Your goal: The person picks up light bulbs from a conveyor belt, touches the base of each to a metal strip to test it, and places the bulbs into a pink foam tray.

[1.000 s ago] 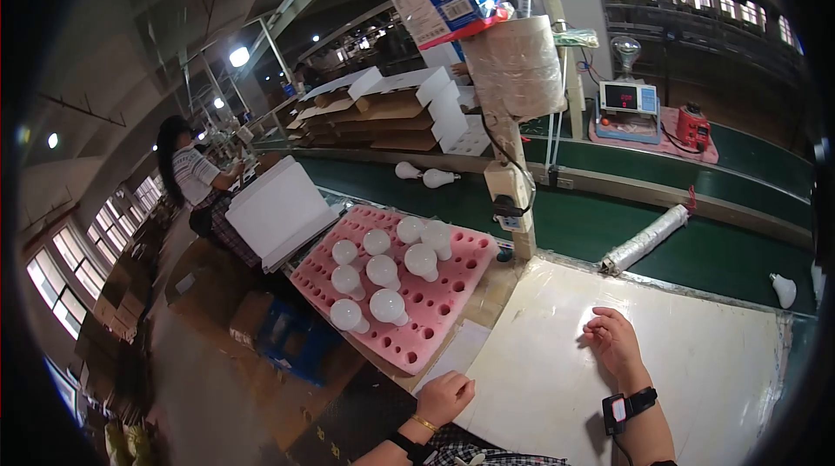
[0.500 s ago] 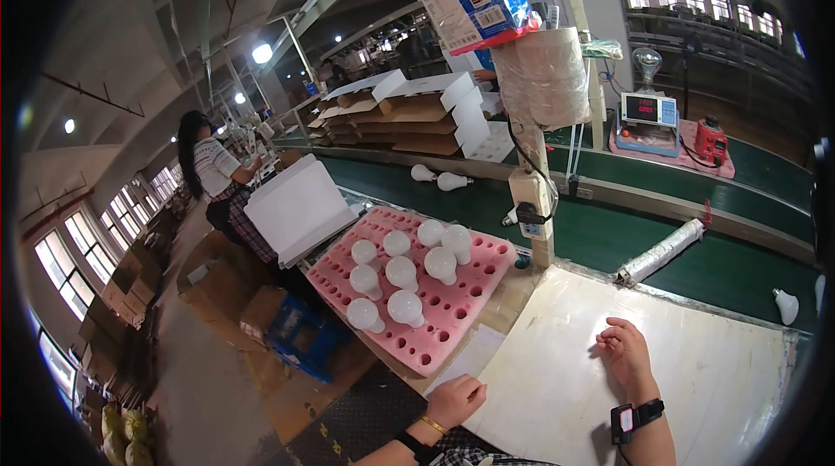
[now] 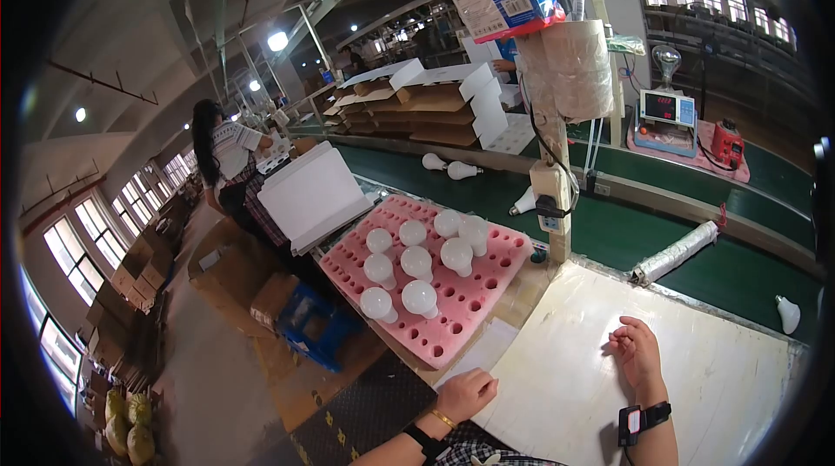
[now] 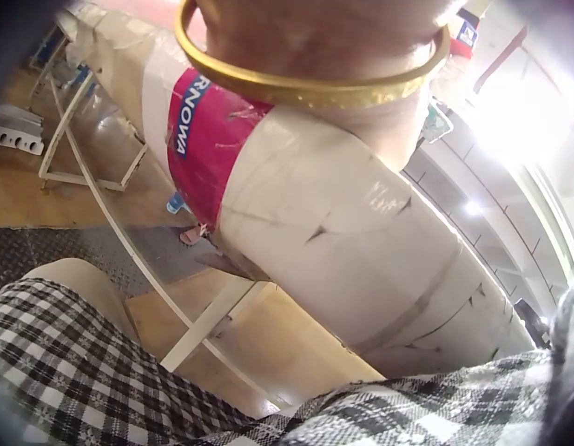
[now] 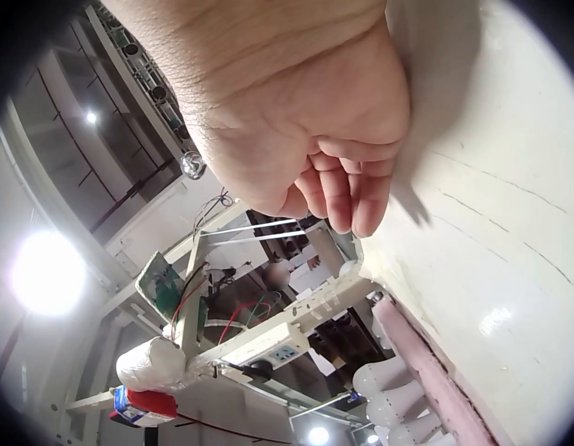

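Observation:
My left hand (image 3: pixel 467 394) rests at the near left edge of the white work board (image 3: pixel 557 362), fingers loosely curled and holding nothing. In the left wrist view only the wrist with a gold bangle (image 4: pixel 315 88) shows; the fingers are out of sight. Farther right, my right hand (image 3: pixel 639 349) lies on its side on the board, its fingers (image 5: pixel 338 200) loosely bent around nothing. Beyond the left hand is a pink foam tray (image 3: pixel 452 314) with rows of holes. Several white light bulbs (image 3: pixel 416 262) stand in it, some leaning.
A green conveyor belt (image 3: pixel 609 240) runs behind the board, with loose bulbs (image 3: pixel 464 170) and a wrapped roll (image 3: pixel 677 252) on or beside it. A post with a power socket (image 3: pixel 550 196) rises at the board's corner. Beyond stands a meter (image 3: pixel 668 118). Another person (image 3: pixel 235 149) stands at left.
The head view has turned leftward, so the scene sits farther right. Both hands stay in place on the board, and the bulbs keep their places in the tray.

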A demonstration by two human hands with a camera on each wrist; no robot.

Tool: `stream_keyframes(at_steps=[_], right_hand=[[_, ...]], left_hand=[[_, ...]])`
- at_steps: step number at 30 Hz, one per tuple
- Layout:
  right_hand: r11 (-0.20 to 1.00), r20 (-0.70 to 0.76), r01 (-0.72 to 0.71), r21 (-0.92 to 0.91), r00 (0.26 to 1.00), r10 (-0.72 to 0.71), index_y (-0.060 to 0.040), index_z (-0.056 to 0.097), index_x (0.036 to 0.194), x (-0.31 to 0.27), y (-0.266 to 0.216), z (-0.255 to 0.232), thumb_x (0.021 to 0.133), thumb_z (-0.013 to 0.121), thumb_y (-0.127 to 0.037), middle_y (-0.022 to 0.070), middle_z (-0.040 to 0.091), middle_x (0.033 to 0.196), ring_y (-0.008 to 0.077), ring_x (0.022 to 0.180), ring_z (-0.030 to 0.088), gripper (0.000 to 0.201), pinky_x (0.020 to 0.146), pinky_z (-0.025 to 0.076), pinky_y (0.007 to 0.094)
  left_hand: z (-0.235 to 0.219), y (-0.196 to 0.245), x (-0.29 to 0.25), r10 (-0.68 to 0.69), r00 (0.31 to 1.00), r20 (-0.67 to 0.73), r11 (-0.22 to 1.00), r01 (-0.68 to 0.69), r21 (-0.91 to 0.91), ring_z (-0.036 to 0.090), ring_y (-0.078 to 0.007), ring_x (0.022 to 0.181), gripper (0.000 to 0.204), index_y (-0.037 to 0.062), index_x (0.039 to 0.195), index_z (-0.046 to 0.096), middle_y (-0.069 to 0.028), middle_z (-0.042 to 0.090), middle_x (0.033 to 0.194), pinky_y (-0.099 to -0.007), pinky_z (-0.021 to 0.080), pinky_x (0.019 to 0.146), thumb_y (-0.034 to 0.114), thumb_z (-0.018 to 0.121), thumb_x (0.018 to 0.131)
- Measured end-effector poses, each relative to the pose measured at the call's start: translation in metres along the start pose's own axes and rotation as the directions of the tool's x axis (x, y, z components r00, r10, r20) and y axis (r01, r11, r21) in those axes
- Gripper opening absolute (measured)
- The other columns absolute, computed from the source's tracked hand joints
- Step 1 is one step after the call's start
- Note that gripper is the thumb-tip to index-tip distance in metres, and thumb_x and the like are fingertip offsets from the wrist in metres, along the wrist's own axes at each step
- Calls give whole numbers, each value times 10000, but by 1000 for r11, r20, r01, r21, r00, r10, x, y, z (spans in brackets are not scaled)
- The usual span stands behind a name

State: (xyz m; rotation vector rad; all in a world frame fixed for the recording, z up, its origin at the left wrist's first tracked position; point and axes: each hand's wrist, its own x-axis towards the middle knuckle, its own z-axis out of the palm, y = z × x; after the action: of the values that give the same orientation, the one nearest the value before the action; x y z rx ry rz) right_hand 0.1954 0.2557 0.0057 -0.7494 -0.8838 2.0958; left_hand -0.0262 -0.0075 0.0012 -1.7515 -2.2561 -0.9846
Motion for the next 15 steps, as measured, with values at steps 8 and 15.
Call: stream_keyframes(at_steps=[8, 15], right_hand=[[1000, -8, 3, 3, 1000, -3, 30, 519, 1171, -1, -1, 2, 925, 501, -79, 100, 621, 836, 197, 801, 627, 270, 712, 538, 279], [1000, -4, -7, -12, 1000, 7, 25, 523, 1171, 1, -2, 2, 932, 510, -91, 100, 622, 840, 195, 796, 631, 266, 717, 537, 278]], left_hand=[[0, 0, 1, 0, 1000, 1, 1000, 0, -12, 591, -291, 617, 155, 74, 739, 553, -85, 567, 701, -381, 474, 532, 138, 661, 829], [0, 0, 1, -12, 1000, 3, 1000, 13, -15, 592, -293, 620, 155, 73, 734, 549, -87, 570, 701, -382, 474, 536, 131, 661, 823]])
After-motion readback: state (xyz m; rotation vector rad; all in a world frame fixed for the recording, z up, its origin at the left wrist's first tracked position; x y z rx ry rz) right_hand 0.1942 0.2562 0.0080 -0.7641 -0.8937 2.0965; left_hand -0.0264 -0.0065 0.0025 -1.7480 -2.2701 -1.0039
